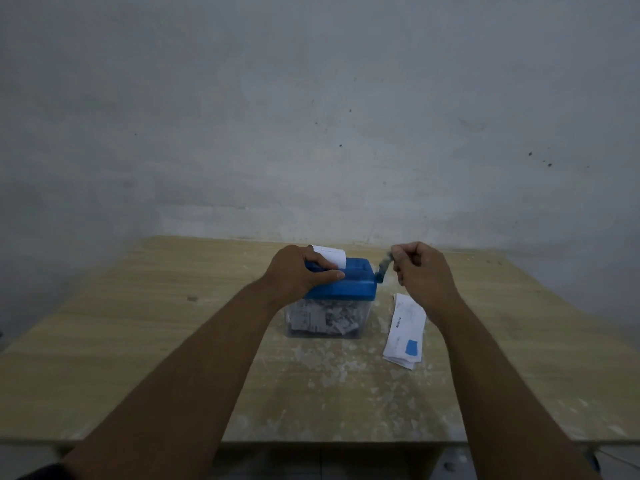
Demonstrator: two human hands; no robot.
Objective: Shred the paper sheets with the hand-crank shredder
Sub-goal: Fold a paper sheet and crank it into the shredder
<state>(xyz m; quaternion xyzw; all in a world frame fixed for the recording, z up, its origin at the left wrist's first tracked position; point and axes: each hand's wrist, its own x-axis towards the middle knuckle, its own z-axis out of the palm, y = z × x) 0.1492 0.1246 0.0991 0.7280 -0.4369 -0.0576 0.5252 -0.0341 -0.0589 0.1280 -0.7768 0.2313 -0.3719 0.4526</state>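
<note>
Spare folded paper sheets (405, 327) are lying on the tabletop (138, 375) just right of the shredder (341, 299), whose clear bin (325, 320) is holding shreds. The left hand (301, 271) is gripping its blue lid (356, 287). The right hand (424, 268) is pinching the crank handle (385, 264). A sheet (330, 255) is standing in the slot.

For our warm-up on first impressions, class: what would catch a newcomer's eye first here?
The blue-topped hand-crank shredder at mid-table draws the eye, its clear bin holding shreds, a white sheet standing in its slot. The left grip holds its lid; the right grip pinches the crank handle. More folded paper sheets lie on the table to its right.
</note>
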